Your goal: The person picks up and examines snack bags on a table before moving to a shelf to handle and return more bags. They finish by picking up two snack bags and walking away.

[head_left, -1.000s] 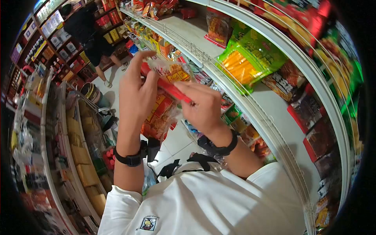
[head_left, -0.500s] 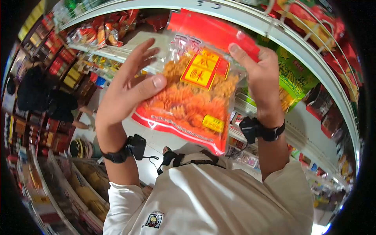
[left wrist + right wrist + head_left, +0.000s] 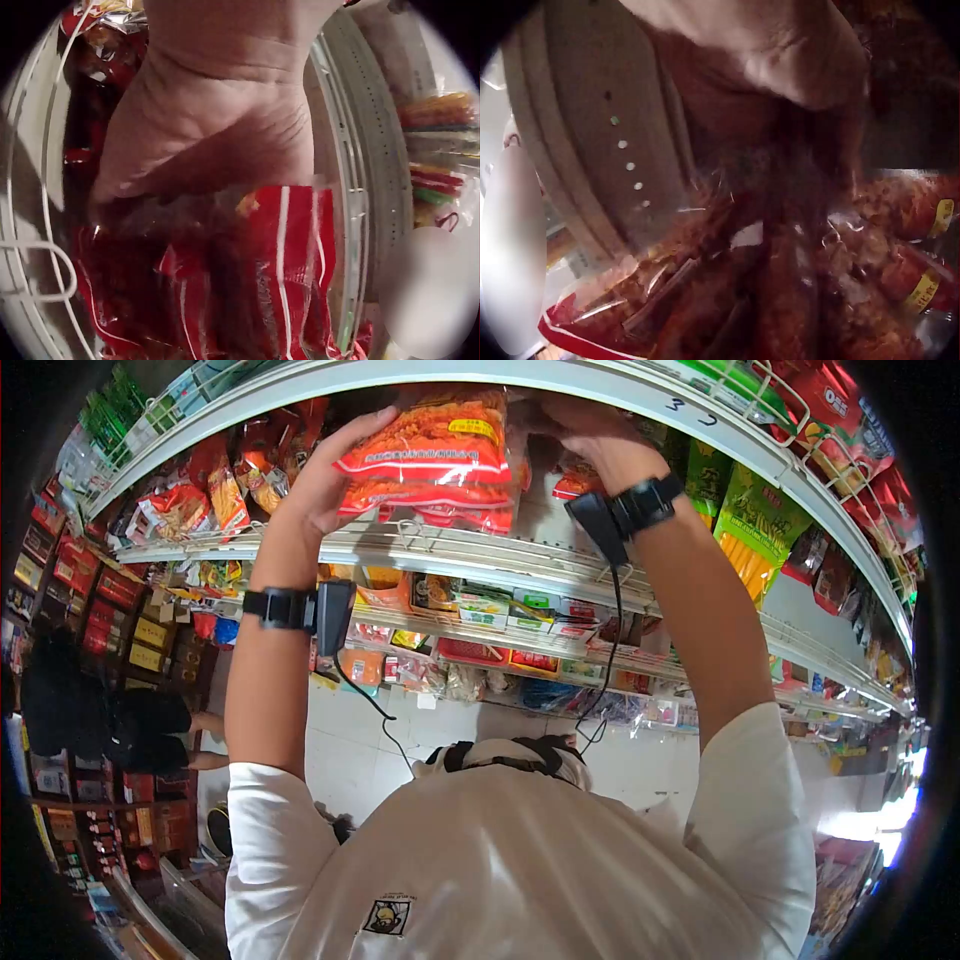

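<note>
Snack bag (image 3: 425, 440), glossy orange and red, yellow label (image 3: 473, 428) near the top.

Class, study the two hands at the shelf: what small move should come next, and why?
Probably a gentle inward press with both hands to square up the stacked snack bags: the left hand lies against their left side, the right hand reaches in on their right, and their red edges look stepped rather than flush. The right fingertips are lost in shadow.
</note>
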The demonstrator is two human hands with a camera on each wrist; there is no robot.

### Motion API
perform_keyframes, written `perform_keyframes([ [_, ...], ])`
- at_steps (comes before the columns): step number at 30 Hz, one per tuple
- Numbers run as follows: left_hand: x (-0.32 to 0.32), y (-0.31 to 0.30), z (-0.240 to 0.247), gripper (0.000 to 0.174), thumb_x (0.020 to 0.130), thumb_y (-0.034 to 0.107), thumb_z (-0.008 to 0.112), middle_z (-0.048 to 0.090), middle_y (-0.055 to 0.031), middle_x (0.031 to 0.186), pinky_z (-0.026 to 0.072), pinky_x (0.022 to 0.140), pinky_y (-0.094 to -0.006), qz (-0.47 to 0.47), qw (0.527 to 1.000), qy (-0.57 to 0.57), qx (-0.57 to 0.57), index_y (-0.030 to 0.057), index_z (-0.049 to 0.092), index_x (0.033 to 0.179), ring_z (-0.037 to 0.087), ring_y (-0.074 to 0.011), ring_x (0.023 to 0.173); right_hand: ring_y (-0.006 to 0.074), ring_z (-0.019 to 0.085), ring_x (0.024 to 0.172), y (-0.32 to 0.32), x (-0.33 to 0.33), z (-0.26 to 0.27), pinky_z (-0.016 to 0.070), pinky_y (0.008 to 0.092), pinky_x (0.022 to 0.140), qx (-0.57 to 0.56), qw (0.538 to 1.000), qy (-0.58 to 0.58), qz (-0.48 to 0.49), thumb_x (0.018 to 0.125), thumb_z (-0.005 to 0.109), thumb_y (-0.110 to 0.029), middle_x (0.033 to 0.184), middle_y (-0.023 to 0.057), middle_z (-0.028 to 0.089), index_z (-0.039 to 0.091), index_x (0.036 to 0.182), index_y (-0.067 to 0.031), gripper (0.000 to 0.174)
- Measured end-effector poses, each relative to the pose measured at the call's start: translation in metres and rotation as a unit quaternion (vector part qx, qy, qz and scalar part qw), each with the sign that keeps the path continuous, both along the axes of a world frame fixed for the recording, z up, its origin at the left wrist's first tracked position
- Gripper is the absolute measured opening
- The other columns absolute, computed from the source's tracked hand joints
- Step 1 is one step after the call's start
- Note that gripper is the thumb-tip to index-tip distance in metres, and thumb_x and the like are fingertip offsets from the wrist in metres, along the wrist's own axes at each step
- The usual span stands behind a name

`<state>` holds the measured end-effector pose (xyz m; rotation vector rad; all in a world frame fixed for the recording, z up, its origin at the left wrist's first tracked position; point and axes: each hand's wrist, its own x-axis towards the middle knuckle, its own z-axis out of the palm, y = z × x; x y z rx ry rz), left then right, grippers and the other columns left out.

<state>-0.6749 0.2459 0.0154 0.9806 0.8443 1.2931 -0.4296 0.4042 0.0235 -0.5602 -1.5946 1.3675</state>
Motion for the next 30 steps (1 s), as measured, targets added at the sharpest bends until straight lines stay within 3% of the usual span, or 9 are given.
perform_keyframes([
  [3,-0.017,0.023,-0.014,0.045,0.094,0.04,0.071,0.074,-0.0114,0.111,0.0625,0.07,-0.0362,0.024,1.0,-0.005,-0.018,0.0043,0.065,0.122,0.074,-0.0201,0.095,0.0182,0.069,0.093,0.013,-0.007,0.004,0.0573,0.0347,0.073,0.018,0.999,-0.021,-0.027,0.1,0.065,-0.023,0.107,0.0088,0.072,0.07,0.112,-0.0078,0.021],
  [5,-0.034,0.045,-0.02,0.046,0.093,0.037,0.074,0.073,-0.0107,0.113,0.0624,0.072,-0.0356,-0.087,0.992,0.047,-0.078,0.0044,0.065,0.123,0.073,-0.0188,0.095,0.019,0.069,0.093,0.02,-0.006,0.004,0.0574,0.035,0.074,0.031,0.998,-0.037,-0.046,0.099,0.065,-0.024,0.107,0.0093,0.072,0.07,0.112,-0.0076,0.021],
  [7,-0.03,0.065,-0.028,0.052,0.089,0.032,0.081,0.07,-0.0083,0.122,0.0568,0.091,-0.0307,-0.064,0.984,0.142,-0.083,0.0035,0.064,0.129,0.068,-0.015,0.111,0.0197,0.069,0.093,0.028,-0.003,0.003,0.0574,0.0353,0.074,0.045,0.995,-0.054,-0.07,0.099,0.066,-0.024,0.107,0.0097,0.072,0.07,0.112,-0.0075,0.022],
  [10,-0.031,0.1,-0.032,0.057,0.086,0.032,0.084,0.07,-0.0078,0.122,0.0523,0.097,-0.0303,-0.088,0.94,0.305,-0.127,0.0046,0.064,0.131,0.064,-0.0143,0.115,0.0208,0.069,0.093,0.042,0.003,0.001,0.0574,0.0358,0.075,0.072,0.989,-0.081,-0.103,0.098,0.066,-0.024,0.106,0.0104,0.071,0.069,0.112,-0.0072,0.022],
  [21,0.006,0.128,-0.011,0.05,0.076,0.026,0.092,0.071,-0.0071,0.109,0.0509,0.097,-0.0309,0.003,0.911,0.411,0.009,0.0044,0.069,0.116,0.063,-0.018,0.107,0.0248,0.069,0.093,0.084,0.014,0.004,0.0577,0.0376,0.077,0.215,0.932,-0.223,-0.186,0.095,0.067,-0.025,0.106,0.0129,0.071,0.069,0.112,-0.0063,0.025],
  [24,0.017,0.131,-0.014,0.068,0.073,0.04,0.092,0.069,-0.0095,0.109,0.0551,0.093,-0.0347,0.068,0.83,0.519,0.194,0.0014,0.066,0.122,0.065,-0.0234,0.099,0.0259,0.069,0.093,0.087,0.013,0.005,0.0577,0.0381,0.077,0.265,0.898,-0.281,-0.213,0.095,0.068,-0.025,0.106,0.0135,0.071,0.068,0.112,-0.006,0.026],
  [25,0.021,0.131,-0.013,0.068,0.073,0.04,0.092,0.069,-0.0095,0.109,0.0551,0.093,-0.0347,0.059,0.829,0.52,0.197,0.0014,0.066,0.122,0.065,-0.0234,0.099,0.0263,0.069,0.093,0.086,0.012,0.005,0.0577,0.0382,0.077,0.281,0.883,-0.3,-0.226,0.094,0.068,-0.025,0.106,0.0138,0.071,0.068,0.112,-0.0059,0.026],
  [27,0.026,0.133,-0.006,0.058,0.079,0.036,0.088,0.072,-0.0088,0.113,0.0534,0.093,-0.0369,0.122,0.724,0.662,0.152,0.0021,0.068,0.122,0.066,-0.0247,0.101,0.027,0.069,0.092,0.08,0.012,0.007,0.0578,0.0385,0.078,0.313,0.851,-0.338,-0.251,0.094,0.068,-0.025,0.106,0.0142,0.07,0.068,0.112,-0.0058,0.027],
  [30,0.03,0.142,-0.002,0.063,0.073,0.041,0.091,0.072,-0.0101,0.111,0.0539,0.091,-0.0362,0.094,0.729,0.65,0.19,0.0029,0.069,0.119,0.066,-0.0248,0.1,0.0281,0.069,0.092,0.063,0.013,0.008,0.0578,0.039,0.078,0.365,0.788,-0.404,-0.289,0.093,0.069,-0.026,0.106,0.0149,0.07,0.068,0.112,-0.0055,0.027],
])
